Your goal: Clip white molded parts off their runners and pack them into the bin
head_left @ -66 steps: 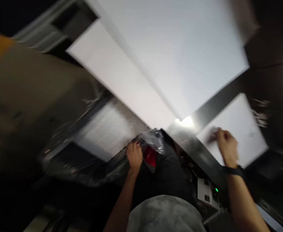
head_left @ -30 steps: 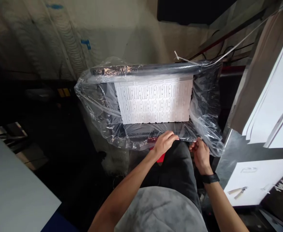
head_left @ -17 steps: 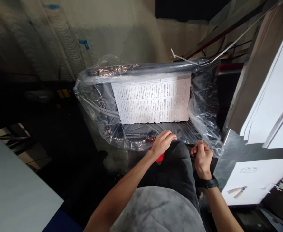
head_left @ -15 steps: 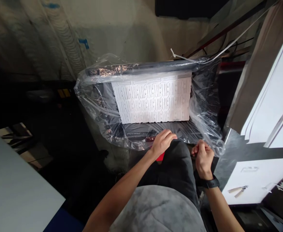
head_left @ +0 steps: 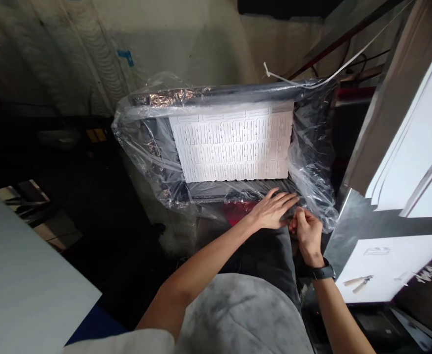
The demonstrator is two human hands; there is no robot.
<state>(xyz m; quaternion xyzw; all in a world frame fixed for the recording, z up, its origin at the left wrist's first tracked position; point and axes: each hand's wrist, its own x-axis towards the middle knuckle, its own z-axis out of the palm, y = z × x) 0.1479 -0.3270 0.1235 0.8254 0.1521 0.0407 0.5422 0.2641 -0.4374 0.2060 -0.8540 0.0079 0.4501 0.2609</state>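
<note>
A clear plastic bag (head_left: 313, 182) lines a dark bin and spills over its rim. Inside lies a stack of white sheets (head_left: 234, 145) with rows of cut shapes. My left hand (head_left: 274, 209) rests on the near edge of the plastic, fingers spread and stretched to the right. Close beside it, my right hand (head_left: 307, 231) is closed in a fist at the bag's near right edge, gripping the plastic. What lies inside that fist is mostly hidden.
To the right is a metal table (head_left: 343, 226) holding a white sheet with pliers (head_left: 359, 282) on it. Large papers (head_left: 415, 147) hang above. A white cord (head_left: 348, 71) runs over the bin's far right corner. A pale panel (head_left: 27, 275) stands at left.
My left hand has slid right along the bag's near edge, and its fingers have spread, coming close to my right hand. My right hand stays closed in about the same place.
</note>
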